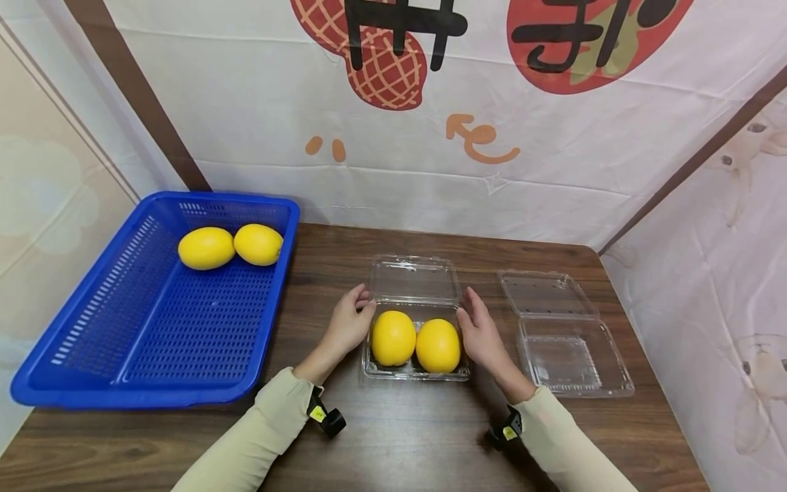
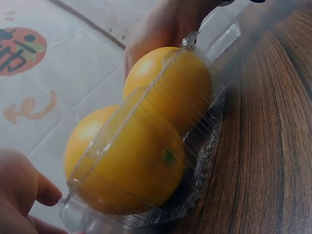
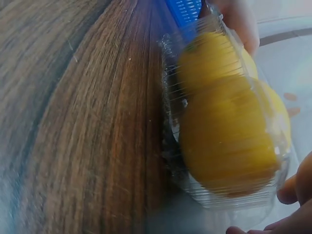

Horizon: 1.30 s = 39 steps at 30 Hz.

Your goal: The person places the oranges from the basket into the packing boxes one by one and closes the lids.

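A clear plastic clamshell box (image 1: pixel 371 370) stands on the table with its lid (image 1: pixel 415 280) folded back. Two large yellow citrus-like fruits, a left one (image 1: pixel 393 339) and a right one (image 1: pixel 438 346), lie side by side in its base. In the left wrist view, a green stem end shows on the nearer fruit (image 2: pixel 131 161). My left hand (image 1: pixel 349 322) is at the box's left back corner, thumb by the rim. Opposite it, my right hand (image 1: pixel 484 335) is beside the right rim, fingers extended toward the lid. Whether either hand presses the plastic is hard to tell.
To the left is a blue plastic basket (image 1: pixel 156 395) with two more yellow fruits (image 1: pixel 205 248) at its back. A second clear clamshell box (image 1: pixel 574 362), lid folded back, lies to the right. Behind the wooden table (image 1: pixel 393 437) hangs a printed cloth (image 1: pixel 246 102).
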### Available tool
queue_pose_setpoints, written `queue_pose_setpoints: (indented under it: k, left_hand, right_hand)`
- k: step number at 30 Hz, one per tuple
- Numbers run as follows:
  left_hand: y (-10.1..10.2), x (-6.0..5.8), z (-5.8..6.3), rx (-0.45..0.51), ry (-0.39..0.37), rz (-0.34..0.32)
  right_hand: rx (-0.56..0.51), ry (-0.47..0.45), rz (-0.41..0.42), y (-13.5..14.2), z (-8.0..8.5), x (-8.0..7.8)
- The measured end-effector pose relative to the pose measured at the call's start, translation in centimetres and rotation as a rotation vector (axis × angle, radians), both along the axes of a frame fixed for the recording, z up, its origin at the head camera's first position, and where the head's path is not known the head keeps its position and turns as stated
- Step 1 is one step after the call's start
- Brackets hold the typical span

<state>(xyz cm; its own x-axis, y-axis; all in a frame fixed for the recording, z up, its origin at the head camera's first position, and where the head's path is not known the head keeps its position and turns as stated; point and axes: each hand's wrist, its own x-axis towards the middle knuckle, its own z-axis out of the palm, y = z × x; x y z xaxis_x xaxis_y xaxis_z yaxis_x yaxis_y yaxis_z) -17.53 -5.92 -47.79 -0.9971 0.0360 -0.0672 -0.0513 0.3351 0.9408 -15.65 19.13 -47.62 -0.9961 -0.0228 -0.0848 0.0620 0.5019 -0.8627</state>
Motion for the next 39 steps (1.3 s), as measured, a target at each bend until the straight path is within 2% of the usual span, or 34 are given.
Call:
queue_pose_setpoints:
  k: [6,19,23,30,39]
  left_hand:
    - [0.0,-0.2,-0.4,0.033,0.000,0.001]
    - [0.0,-0.5,-0.3,0.054,0.022,0.006]
    - [0.0,-0.5,-0.3,0.083,0.061,0.009]
    - [0.1,-0.7,-0.2,0.122,0.096,0.025]
    - [0.1,-0.7,-0.1,0.137,0.101,0.043]
  right_hand:
    - [-0.023,-0.040,-0.014,-0.3,-0.7,-0.4]
    - [-0.052,-0.032,-0.022,-0.3,-0.9,-0.5]
    - [-0.067,-0.003,-0.031,-0.3,-1.0,-0.6]
    - [-0.180,0.110,-0.047,-0.1,-1.1,-0.6]
    - [-0.182,0.159,-0.050,0.1,-1.3,-0.6]
